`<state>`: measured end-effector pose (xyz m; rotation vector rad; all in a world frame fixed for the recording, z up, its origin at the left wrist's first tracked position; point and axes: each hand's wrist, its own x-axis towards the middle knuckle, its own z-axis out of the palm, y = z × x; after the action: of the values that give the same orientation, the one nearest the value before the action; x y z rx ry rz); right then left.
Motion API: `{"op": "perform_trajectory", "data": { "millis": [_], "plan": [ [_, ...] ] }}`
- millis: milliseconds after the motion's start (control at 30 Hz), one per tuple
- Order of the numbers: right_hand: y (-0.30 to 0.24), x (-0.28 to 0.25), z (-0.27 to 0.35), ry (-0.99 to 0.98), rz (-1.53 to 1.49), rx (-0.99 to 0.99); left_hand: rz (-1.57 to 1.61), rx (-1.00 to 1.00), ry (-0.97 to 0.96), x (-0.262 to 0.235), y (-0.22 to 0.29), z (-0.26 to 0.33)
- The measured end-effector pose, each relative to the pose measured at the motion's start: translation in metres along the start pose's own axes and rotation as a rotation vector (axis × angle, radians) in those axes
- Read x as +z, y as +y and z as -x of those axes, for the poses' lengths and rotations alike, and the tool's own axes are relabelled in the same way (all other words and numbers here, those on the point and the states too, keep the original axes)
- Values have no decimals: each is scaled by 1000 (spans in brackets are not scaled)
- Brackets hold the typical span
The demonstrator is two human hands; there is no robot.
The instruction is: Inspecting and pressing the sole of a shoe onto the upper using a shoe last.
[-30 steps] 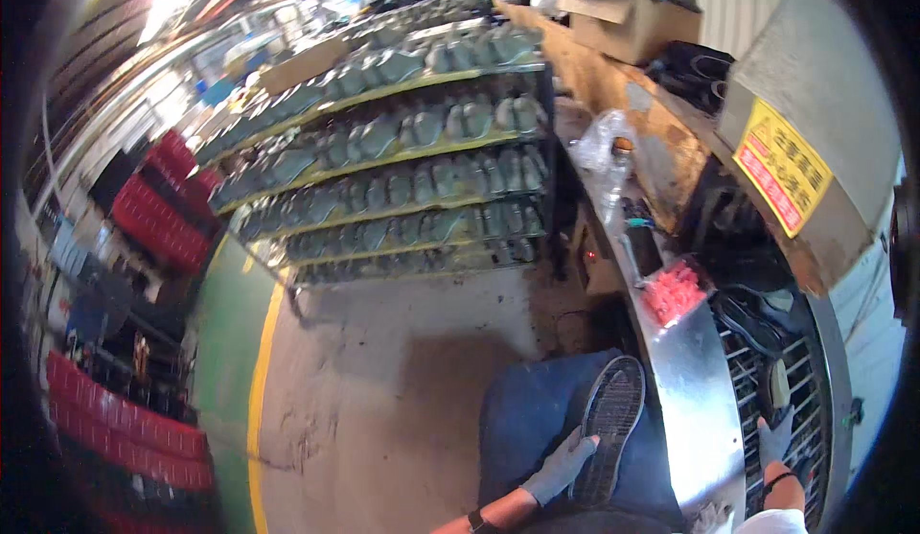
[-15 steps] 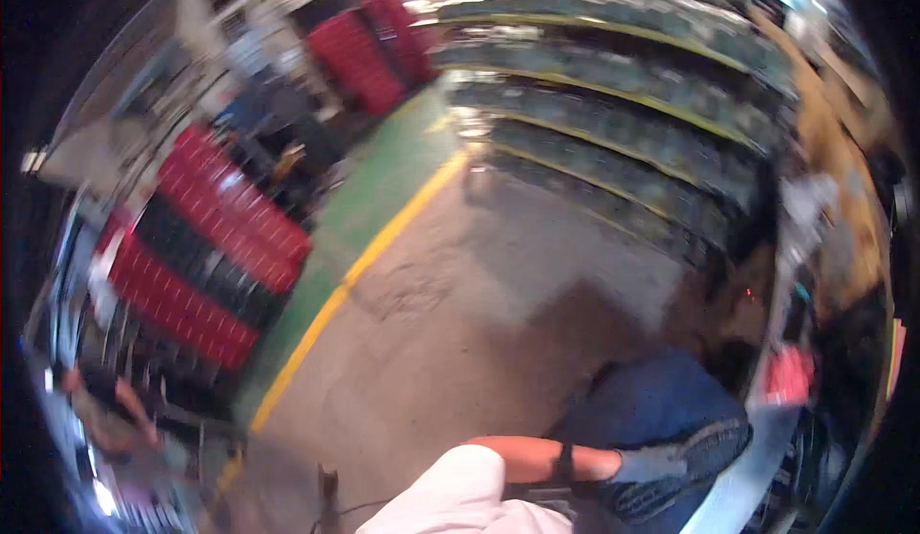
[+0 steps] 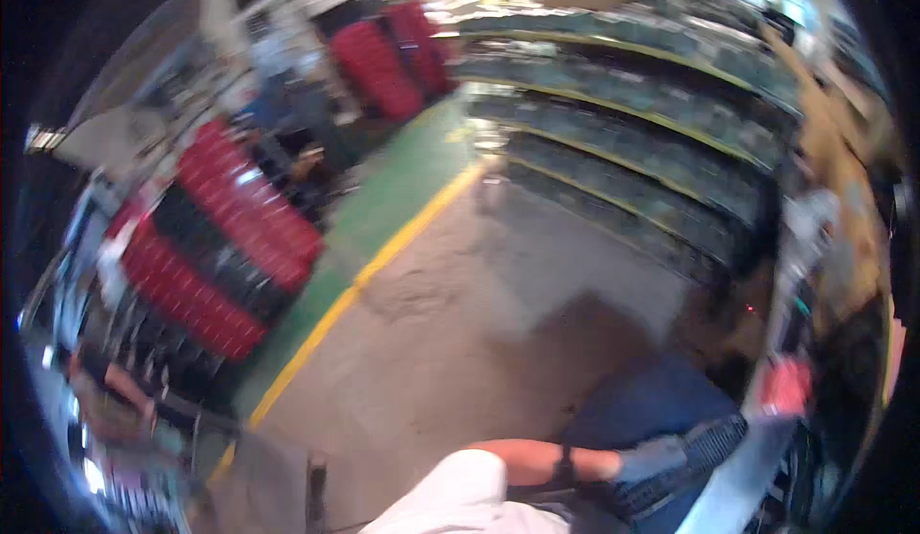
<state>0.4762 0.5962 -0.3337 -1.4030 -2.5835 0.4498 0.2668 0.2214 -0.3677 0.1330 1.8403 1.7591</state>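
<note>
My left hand (image 3: 650, 464) wears a grey glove and reaches to the right from a white sleeve (image 3: 450, 496), with a black band on the wrist. It is closed on a dark shoe (image 3: 704, 450) whose ribbed sole faces up, held low at the right over a blue surface (image 3: 652, 405). The picture is blurred, so the exact grip is hard to make out. My right hand is out of the picture.
Stacks of red and black crates (image 3: 225, 246) stand at the left. A long rack of shelves (image 3: 652, 150) filled with dark shoes runs along the upper right. A yellow line (image 3: 383, 256) divides green floor from bare concrete (image 3: 479, 342). A metal bench edge (image 3: 752, 481) and a red object (image 3: 786, 385) lie at the right.
The view has swung to the left, bringing the crates in and pushing the bench to the right rim. My right hand has left the picture. My left hand keeps hold of the shoe.
</note>
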Motion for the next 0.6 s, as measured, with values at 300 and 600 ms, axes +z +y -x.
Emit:
{"op": "perform_trajectory", "data": {
  "millis": [300, 600],
  "plan": [
    [19, 7, -52, 101, -297, -79, 294, -208, -22, -31, 31, 44],
    [-45, -77, -5, -572, -953, 195, -88, 476, 28, -54, 89, 26]
  ]
}}
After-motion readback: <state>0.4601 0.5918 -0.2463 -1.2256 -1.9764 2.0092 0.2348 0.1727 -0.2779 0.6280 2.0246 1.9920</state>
